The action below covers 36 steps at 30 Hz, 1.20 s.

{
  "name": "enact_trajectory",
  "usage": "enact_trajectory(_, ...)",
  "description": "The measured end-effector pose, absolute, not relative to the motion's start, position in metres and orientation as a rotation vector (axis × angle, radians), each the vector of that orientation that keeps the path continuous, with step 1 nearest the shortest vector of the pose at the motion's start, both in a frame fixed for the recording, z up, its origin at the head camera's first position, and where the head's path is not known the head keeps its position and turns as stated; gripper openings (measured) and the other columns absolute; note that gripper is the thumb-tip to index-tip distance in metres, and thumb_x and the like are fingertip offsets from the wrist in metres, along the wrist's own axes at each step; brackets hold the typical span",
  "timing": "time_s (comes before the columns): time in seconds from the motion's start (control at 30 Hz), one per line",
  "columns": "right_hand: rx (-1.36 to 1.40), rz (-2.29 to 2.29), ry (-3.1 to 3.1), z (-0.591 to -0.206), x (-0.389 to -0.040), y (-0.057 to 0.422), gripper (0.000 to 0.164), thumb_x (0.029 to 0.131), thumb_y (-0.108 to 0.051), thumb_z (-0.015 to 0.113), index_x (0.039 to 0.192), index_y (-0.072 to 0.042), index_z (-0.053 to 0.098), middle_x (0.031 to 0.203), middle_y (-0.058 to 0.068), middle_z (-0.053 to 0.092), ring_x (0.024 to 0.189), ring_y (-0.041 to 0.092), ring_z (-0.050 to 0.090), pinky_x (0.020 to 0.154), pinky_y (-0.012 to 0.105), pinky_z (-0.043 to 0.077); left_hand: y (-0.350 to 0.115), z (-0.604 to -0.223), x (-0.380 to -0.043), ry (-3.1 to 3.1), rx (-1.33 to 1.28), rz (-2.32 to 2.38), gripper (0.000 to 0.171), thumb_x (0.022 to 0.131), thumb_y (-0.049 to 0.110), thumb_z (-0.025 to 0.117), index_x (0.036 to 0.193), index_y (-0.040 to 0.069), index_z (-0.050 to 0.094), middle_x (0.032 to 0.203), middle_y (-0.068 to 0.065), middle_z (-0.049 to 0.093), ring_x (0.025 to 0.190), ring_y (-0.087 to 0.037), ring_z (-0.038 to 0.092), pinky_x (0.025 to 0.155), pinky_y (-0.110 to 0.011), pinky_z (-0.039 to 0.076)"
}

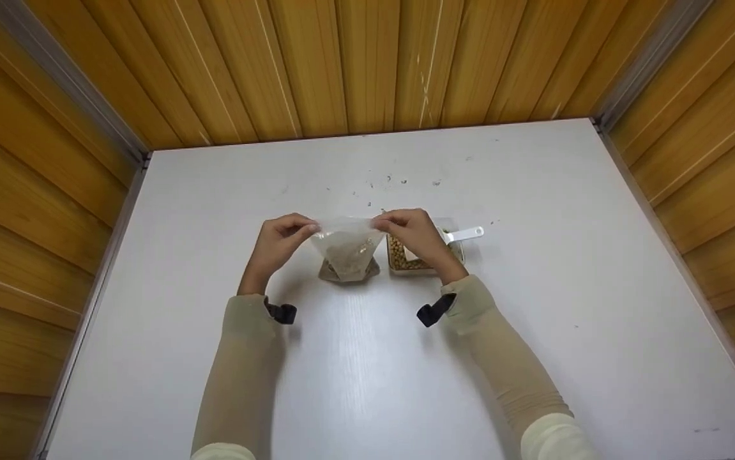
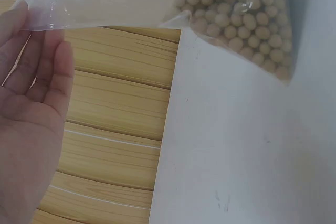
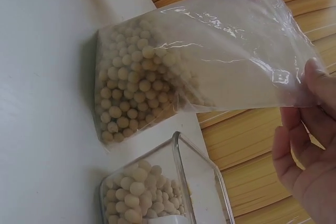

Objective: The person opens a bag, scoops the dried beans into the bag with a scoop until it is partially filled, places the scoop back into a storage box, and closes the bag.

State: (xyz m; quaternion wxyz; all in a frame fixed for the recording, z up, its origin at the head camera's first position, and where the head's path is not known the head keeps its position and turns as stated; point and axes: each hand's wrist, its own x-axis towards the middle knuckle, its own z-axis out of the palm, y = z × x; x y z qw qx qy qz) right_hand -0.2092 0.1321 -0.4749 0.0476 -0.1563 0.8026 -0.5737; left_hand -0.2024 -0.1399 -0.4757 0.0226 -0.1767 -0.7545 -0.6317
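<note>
A clear plastic bag [image 1: 345, 252] stands on the table, its bottom filled with round beige soybeans [image 3: 134, 85]. My left hand [image 1: 281, 246] pinches one top corner of the bag between thumb and fingers. At the opposite top corner, my right hand [image 1: 415, 233] pinches the plastic the same way. The upper part of the bag is stretched between both hands. Just right of the bag, partly beneath my right forearm, is a clear rectangular container [image 3: 178, 153] holding more soybeans [image 1: 398, 254]. A white scoop [image 1: 466, 234] lies in it, handle over the right side.
The white table [image 1: 354, 370] is bounded at the back by a wood-patterned wall [image 1: 367, 70], with similar walls at both sides. Small dark specks [image 1: 388, 179] are scattered beyond the bag. Black wrist mounts [image 1: 434, 311] sit on both sleeves.
</note>
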Motion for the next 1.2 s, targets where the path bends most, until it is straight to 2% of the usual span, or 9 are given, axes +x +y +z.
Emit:
enact_trajectory(0.1, -0.459, -1.75, 2.451, -0.47, -0.206, 0.129, 0.026, 0.092, -0.02, 0.062, 0.099, 0.002, 0.073, 0.1, 0.018, 0.072, 0.095, 0.028, 0.069, 0.091, 0.036, 0.052, -0.143, -0.482, -0.205, -2.348, -0.544, -1.957, 0.011, 0.088, 0.003, 0.066, 0.091, -0.007, 0.071, 0.086, -0.01, 0.07, 0.076, -0.008, 0.064, 0.073, -0.023, 0.054)
enact_trajectory(0.17, -0.469, -1.744, 2.463, -0.468, -0.204, 0.128, 0.026, 0.093, -0.019, 0.061, 0.098, 0.004, 0.072, 0.094, 0.019, 0.072, 0.087, 0.028, 0.071, 0.086, 0.034, 0.054, -0.144, -0.481, -0.203, -2.368, -0.546, -1.953, 0.012, 0.088, 0.003, 0.066, 0.089, -0.009, 0.07, 0.083, -0.01, 0.068, 0.071, -0.008, 0.064, 0.069, -0.024, 0.055)
enact_trajectory(0.3, -0.45, -1.802, 2.392, -0.472, -0.206, 0.127, 0.024, 0.093, -0.016, 0.062, 0.097, 0.006, 0.071, 0.087, 0.018, 0.072, 0.073, 0.018, 0.071, 0.075, 0.029, 0.057, -0.146, -0.477, -0.204, -2.397, -0.528, -1.997, 0.017, 0.088, 0.004, 0.066, 0.088, -0.013, 0.068, 0.076, -0.005, 0.067, 0.064, -0.009, 0.064, 0.063, -0.026, 0.056)
enact_trajectory(0.4, -0.369, -1.846, 2.293, -0.476, -0.209, 0.126, 0.024, 0.093, -0.014, 0.062, 0.1, 0.008, 0.07, 0.09, 0.02, 0.072, 0.07, 0.009, 0.068, 0.071, 0.026, 0.057, -0.148, -0.479, -0.208, -2.416, -0.478, -2.061, 0.02, 0.088, 0.006, 0.066, 0.091, -0.014, 0.067, 0.076, -0.001, 0.067, 0.062, -0.009, 0.066, 0.063, -0.026, 0.057)
enact_trajectory(0.53, -0.308, -1.823, 2.262, -0.48, -0.218, 0.123, 0.027, 0.094, -0.014, 0.06, 0.108, 0.009, 0.067, 0.1, 0.022, 0.07, 0.073, 0.005, 0.067, 0.076, 0.025, 0.056, -0.148, -0.488, -0.216, -2.407, -0.361, -2.122, 0.025, 0.088, 0.009, 0.067, 0.098, -0.014, 0.067, 0.081, -0.001, 0.068, 0.066, -0.011, 0.068, 0.066, -0.029, 0.058)
enact_trajectory(0.7, -0.276, -1.725, 2.343, -0.483, -0.231, 0.12, 0.03, 0.098, -0.019, 0.054, 0.114, 0.005, 0.06, 0.105, 0.021, 0.07, 0.085, 0.015, 0.069, 0.085, 0.031, 0.054, -0.145, -0.494, -0.229, -2.381, -0.182, -2.102, 0.025, 0.088, 0.01, 0.069, 0.101, -0.011, 0.069, 0.085, -0.004, 0.069, 0.069, -0.012, 0.069, 0.069, -0.029, 0.058)
enact_trajectory(0.83, -0.187, -1.697, 2.416, -0.486, -0.241, 0.115, 0.026, 0.098, -0.021, 0.054, 0.109, 0.001, 0.061, 0.103, 0.018, 0.071, 0.089, 0.02, 0.068, 0.087, 0.032, 0.053, -0.143, -0.496, -0.239, -2.438, -0.095, -2.003, 0.022, 0.088, 0.012, 0.069, 0.098, -0.007, 0.07, 0.086, -0.007, 0.068, 0.07, -0.011, 0.069, 0.07, -0.027, 0.057)
enact_trajectory(1.07, -0.14, -1.732, 2.554, -0.493, -0.249, 0.108, 0.02, 0.094, -0.015, 0.061, 0.097, 0.003, 0.069, 0.094, 0.018, 0.072, 0.084, 0.023, 0.068, 0.084, 0.038, 0.054, -0.138, -0.503, -0.25, -2.522, -0.014, -1.819, 0.019, 0.091, 0.012, 0.065, 0.098, -0.004, 0.071, 0.089, -0.015, 0.069, 0.072, -0.009, 0.065, 0.071, -0.023, 0.056)
enact_trajectory(1.2, -0.121, -1.682, 2.642, -0.496, -0.251, 0.11, 0.02, 0.091, -0.016, 0.065, 0.099, 0.001, 0.073, 0.098, 0.016, 0.073, 0.093, 0.026, 0.069, 0.087, 0.036, 0.053, -0.133, -0.506, -0.254, -2.577, 0.027, -1.74, 0.022, 0.093, 0.014, 0.062, 0.102, -0.004, 0.071, 0.088, -0.012, 0.069, 0.074, -0.009, 0.061, 0.071, -0.02, 0.052)
